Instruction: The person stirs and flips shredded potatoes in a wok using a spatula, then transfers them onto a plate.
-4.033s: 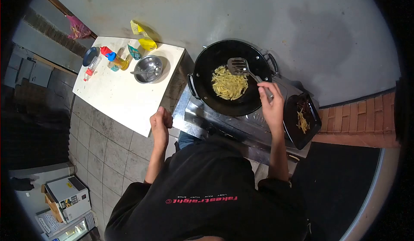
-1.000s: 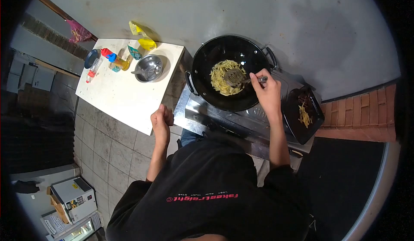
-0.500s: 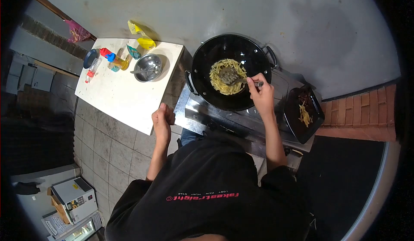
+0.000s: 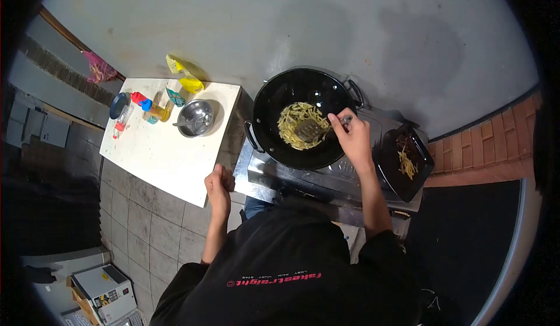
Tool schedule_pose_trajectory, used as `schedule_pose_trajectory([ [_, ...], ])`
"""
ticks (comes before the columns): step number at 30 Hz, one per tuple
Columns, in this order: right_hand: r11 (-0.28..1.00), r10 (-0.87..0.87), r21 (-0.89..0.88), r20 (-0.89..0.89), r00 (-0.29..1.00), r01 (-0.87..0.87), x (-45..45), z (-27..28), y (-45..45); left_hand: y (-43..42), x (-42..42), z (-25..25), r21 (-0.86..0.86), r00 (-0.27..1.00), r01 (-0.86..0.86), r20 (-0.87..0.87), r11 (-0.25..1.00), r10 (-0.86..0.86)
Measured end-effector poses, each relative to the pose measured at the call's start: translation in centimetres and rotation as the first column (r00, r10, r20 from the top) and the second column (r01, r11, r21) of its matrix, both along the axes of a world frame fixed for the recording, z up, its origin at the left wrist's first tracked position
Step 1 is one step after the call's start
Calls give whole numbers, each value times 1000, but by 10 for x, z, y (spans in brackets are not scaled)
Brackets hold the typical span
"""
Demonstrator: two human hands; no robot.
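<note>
My right hand [image 4: 354, 137] grips the handle of a slotted metal spatula [image 4: 309, 130]. The spatula's head lies among pale yellow cut strips of food [image 4: 298, 119] in the bottom of a black wok [image 4: 274, 84] with two loop handles. My left hand [image 4: 219, 185] is closed in a loose fist, with nothing visible in it, near the front right corner of the white table [image 4: 151, 162].
The wok stands on a metal stove [image 4: 280, 177]. To its right is a black tray [image 4: 399, 189] with more strips and dark pieces. On the table are a steel bowl [image 4: 195, 124] with a spoon, a yellow packet [image 4: 188, 81] and several bottles. A wall [image 4: 233, 22] rises behind.
The spatula's head has turned over: dark bits lay heaped on it before, and now its slotted metal shows among the strips. The whole view has shifted, with the scene lower in the frame.
</note>
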State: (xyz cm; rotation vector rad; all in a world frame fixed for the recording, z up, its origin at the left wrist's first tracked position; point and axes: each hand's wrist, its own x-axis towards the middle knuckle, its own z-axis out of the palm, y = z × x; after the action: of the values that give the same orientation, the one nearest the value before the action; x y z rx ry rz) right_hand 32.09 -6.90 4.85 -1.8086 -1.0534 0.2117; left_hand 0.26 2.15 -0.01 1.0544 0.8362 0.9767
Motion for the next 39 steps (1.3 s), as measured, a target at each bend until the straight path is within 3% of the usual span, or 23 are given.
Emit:
schedule_pose_trajectory([
  [9, 1000, 10, 9, 70, 998, -10, 5, 38, 5, 2, -5, -6, -17, 999, -49, 5, 999, 49],
  [16, 995, -17, 92, -89, 996, 25, 0, -23, 5, 4, -8, -4, 19, 999, -44, 7, 999, 44],
  [21, 979, -113, 134, -266, 957, 153, -15, -59, -11, 3, -11, -6, -31, 999, -42, 10, 999, 42],
  [39, 981, -123, 107, -310, 943, 163, -21, -66, -21, -2, -7, -1, -3, 999, -40, 10, 999, 40],
])
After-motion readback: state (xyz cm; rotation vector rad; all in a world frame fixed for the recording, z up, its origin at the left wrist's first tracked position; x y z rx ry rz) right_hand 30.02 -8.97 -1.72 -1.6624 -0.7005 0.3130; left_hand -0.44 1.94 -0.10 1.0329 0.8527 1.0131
